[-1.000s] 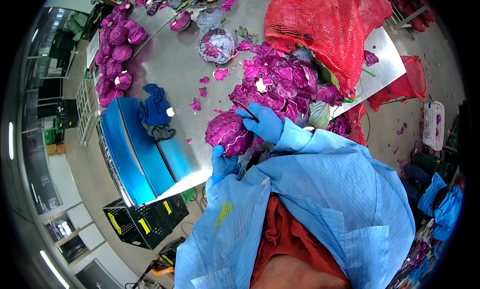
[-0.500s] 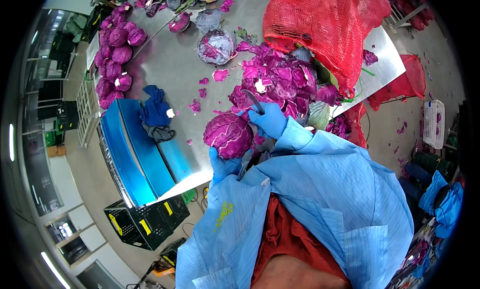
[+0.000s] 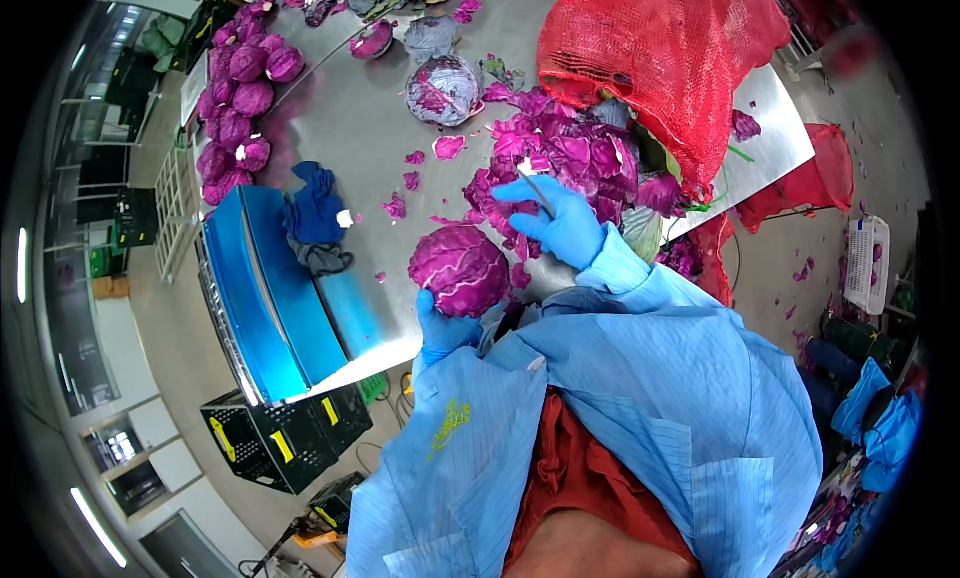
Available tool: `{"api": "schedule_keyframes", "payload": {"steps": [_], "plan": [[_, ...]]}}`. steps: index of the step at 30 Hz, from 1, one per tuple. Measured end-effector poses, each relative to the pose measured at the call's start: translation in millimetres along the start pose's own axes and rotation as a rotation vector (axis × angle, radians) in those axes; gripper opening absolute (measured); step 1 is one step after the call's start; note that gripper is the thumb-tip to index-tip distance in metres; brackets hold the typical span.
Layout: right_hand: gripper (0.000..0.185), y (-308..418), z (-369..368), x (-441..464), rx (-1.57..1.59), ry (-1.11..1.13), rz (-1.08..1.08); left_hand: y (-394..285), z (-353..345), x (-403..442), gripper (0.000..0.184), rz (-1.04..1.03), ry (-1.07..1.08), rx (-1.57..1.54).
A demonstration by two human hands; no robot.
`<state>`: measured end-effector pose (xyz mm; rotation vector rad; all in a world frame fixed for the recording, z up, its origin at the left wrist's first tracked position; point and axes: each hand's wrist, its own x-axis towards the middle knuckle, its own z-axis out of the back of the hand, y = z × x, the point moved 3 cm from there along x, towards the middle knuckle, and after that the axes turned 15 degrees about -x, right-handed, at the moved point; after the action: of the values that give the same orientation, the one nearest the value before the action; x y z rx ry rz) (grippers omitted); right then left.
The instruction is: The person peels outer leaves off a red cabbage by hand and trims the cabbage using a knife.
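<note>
A peeled red cabbage [image 3: 460,270] is at the near edge of the metal table [image 3: 375,193]. My left hand [image 3: 445,328], in a blue glove, grips it from below, thumb against its near left side. Up and to the right of the cabbage is my gloved right hand [image 3: 562,223], apart from it. A knife [image 3: 538,192] is held in that hand, with some fingers stretched out; its handle is mostly hidden. Just beyond lies a heap of loose purple leaves [image 3: 575,153].
A red mesh sack [image 3: 650,68] stands behind the leaf heap. Several peeled cabbages [image 3: 252,99] line the table's left side, near a blue metal box [image 3: 265,298] and a dark blue cloth [image 3: 312,208]. An unpeeled cabbage [image 3: 443,91] sits mid-table. Black crates [image 3: 285,443] stand below.
My right hand has drawn back from the cabbage to the right, with the knife, and its fingers have spread. My left hand still grips the cabbage.
</note>
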<state>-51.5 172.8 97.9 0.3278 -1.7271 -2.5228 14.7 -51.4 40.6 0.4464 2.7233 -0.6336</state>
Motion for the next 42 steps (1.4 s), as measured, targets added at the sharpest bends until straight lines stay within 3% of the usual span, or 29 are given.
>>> {"api": "schedule_keyframes", "payload": {"steps": [3, 4, 8, 12, 16, 18, 22, 27, 30, 33, 36, 42], "plan": [[0.058, 14.2, -14.5, 0.8, 0.096, 0.012, 0.352, -9.0, -9.3, -4.6, 0.095, 0.062, 0.096, 0.110], [0.069, 18.9, -13.9, -2.4, 0.048, 0.122, 0.338, -12.5, -16.1, -4.7, 0.095, 0.058, 0.128, 0.203], [0.073, 43.1, -11.6, -11.0, -0.107, 0.305, 0.438, -20.9, -25.9, -4.7, 0.105, 0.012, 0.182, 0.463], [0.073, 43.2, -11.4, -20.1, -0.104, 0.279, 0.438, -26.4, -39.7, -2.7, 0.110, -0.020, 0.248, 0.610], [0.061, 41.8, -8.5, -23.3, -0.065, 0.317, 0.370, -26.3, -33.2, 3.2, 0.112, -0.012, 0.429, 0.731], [0.055, 36.3, -9.7, -23.5, -0.013, 0.389, 0.276, -24.7, -32.5, -2.2, 0.113, 0.003, 0.370, 0.705], [0.042, 11.4, -22.2, -23.5, 0.249, 0.296, 0.347, -14.4, -31.7, -7.6, 0.105, 0.050, 0.320, 0.613], [0.038, 11.0, -21.9, -36.2, 0.577, 0.329, 0.064, -9.8, -35.7, -9.9, 0.108, 0.129, 0.307, 0.649], [0.037, 6.5, -17.9, -37.8, 0.315, 0.275, 0.235, -7.4, -35.9, -10.2, 0.110, 0.119, 0.251, 0.674], [0.037, 7.9, -17.6, -38.0, 0.389, 0.307, 0.064, -9.1, -34.0, -10.2, 0.110, 0.113, 0.228, 0.695], [0.038, 11.1, -16.7, -35.4, 0.216, 0.303, 0.201, -8.5, -39.8, -9.0, 0.110, 0.102, 0.257, 0.727], [0.040, 4.1, -12.2, -32.9, 0.246, 0.219, 0.319, -9.5, -47.2, -5.0, 0.108, 0.087, 0.343, 0.775]]}}
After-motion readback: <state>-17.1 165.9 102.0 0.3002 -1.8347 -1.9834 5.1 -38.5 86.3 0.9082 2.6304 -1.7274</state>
